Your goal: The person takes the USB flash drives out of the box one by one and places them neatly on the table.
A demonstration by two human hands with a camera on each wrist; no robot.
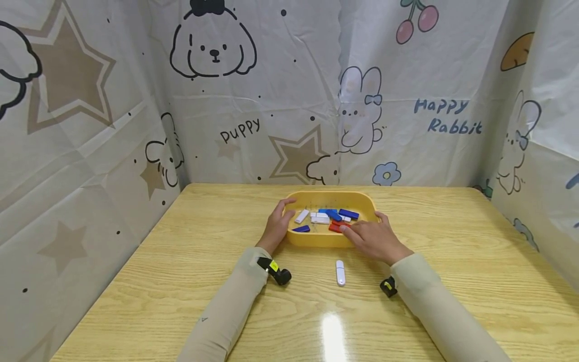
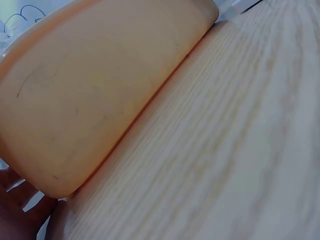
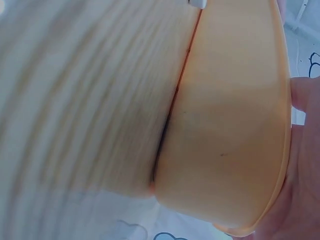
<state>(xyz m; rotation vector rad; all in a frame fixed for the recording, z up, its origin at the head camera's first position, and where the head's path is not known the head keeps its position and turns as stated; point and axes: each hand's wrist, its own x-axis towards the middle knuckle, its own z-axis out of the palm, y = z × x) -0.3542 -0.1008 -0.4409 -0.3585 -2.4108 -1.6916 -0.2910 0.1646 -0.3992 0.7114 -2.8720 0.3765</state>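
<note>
Left hand (image 1: 276, 227) grips left end of yellow tray (image 1: 316, 239), thumb over rim. Tray at table (image 1: 181, 281) centre, holding white, blue, red sticks. 1 white stick (image 1: 340, 273) lies near front. Right hand (image 1: 373, 240) on right rim, fingers reaching onto red stick (image 1: 335, 227); pinch unclear.

From my remote seat, the only words I can read stand on the printed backdrop cloth (image 1: 289, 100) hung behind the tabletop. On the far wall, left of the middle, "puppy" (image 1: 240, 129) is written in black, slanting upward, below a line drawing of a dog. Further right on the same wall, "Happy Rabbit" (image 1: 448, 116) stands in blue-grey letters on two lines, just beside a drawn rabbit. I see a yellow tag on the small black device at the left wrist (image 1: 274, 266), but any marking on it is too small for me to read. The two wrist views show me no lettering at all.
</note>
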